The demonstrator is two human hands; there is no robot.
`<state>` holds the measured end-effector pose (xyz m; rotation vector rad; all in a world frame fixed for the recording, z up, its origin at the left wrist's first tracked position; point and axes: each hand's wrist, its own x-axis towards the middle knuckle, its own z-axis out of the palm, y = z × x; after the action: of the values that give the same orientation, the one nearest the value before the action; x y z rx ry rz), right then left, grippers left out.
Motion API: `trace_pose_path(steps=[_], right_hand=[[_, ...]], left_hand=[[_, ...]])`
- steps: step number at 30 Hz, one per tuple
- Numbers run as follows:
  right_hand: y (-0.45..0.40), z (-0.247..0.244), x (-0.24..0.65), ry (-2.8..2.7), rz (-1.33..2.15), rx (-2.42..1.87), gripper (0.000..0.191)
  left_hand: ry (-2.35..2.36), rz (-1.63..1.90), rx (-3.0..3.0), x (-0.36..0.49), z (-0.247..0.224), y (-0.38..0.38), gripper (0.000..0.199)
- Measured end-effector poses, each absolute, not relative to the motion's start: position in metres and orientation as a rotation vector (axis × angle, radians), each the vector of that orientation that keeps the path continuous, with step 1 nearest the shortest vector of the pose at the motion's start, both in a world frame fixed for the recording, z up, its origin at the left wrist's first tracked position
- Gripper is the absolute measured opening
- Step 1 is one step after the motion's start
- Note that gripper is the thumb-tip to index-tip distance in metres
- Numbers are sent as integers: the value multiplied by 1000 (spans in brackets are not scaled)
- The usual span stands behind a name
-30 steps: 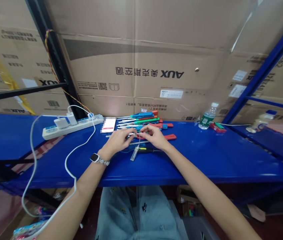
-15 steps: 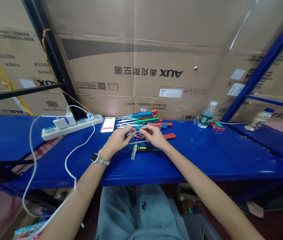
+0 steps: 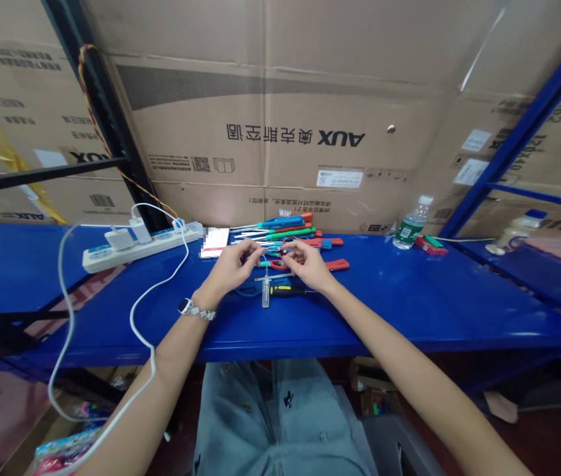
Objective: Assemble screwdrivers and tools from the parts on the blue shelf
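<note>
My left hand pinches a thin pale cord between thumb and forefinger. From the cord hangs a small clear plastic piece, roughly upright, like a narrow case. My right hand is closed in a pinch beside it, with a tiny dark thing at the fingertips, too small to name. Just behind and under the hands lie several pen-like tools with blue, green and red handles. A black and yellow screwdriver lies on the blue table, right of the clear piece.
A white power strip with plugged-in chargers stands at the left, its white cable looping over my left forearm. A phone lies near it. At the right are a water bottle and a red box. Cardboard boxes rise behind.
My hands have moved slightly apart, the left one leftward. The clear piece has swung from tilted to nearly upright. The view has shifted a little.
</note>
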<state>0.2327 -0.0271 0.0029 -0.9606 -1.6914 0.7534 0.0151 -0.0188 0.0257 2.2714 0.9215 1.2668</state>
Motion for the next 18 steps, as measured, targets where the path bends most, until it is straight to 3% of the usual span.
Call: trace_pose_path(steps=[10,18], right_hand=[[-67,13,249,-2365,291,-1109,20],[-39,22,261,-2230,288,-1138,13]], left_hand=[[946,1312,2186,13,29,-20,26],[967,1306,2142,12,26,-15,28]])
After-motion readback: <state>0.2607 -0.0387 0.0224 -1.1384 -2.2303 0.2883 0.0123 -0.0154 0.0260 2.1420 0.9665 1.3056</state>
